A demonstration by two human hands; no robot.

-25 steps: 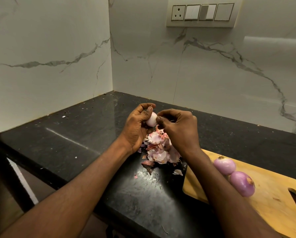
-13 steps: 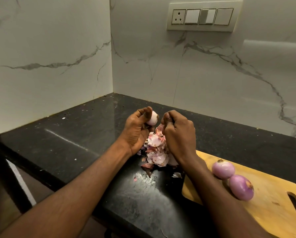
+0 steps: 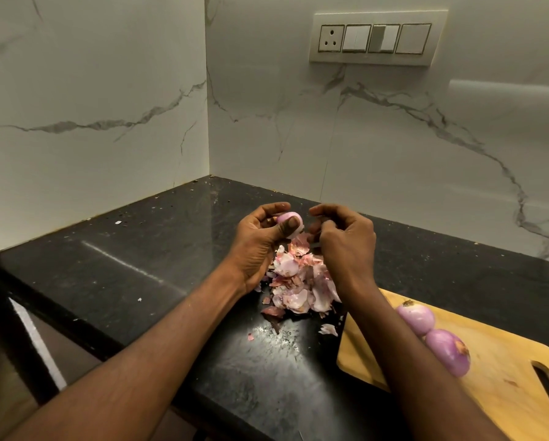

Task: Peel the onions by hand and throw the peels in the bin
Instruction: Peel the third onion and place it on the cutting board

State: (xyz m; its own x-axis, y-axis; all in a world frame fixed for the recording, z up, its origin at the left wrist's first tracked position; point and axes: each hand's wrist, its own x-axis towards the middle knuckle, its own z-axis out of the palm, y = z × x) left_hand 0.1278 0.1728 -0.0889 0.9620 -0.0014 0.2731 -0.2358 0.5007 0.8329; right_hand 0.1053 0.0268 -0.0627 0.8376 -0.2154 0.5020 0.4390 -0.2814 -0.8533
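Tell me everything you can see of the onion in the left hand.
The onion is small, pale pinkish-white and glossy, apparently mostly peeled. The left hand grips it above the peel pile, thumb across its front, fingers curled behind. Much of it is hidden. The right hand is close beside it; contact is unclear.

The left hand gripped a pale onion above the peels on the desk; the right hand curled beside it.

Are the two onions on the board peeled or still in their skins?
Peeled: both onions on the board show smooth, glossy purple flesh.
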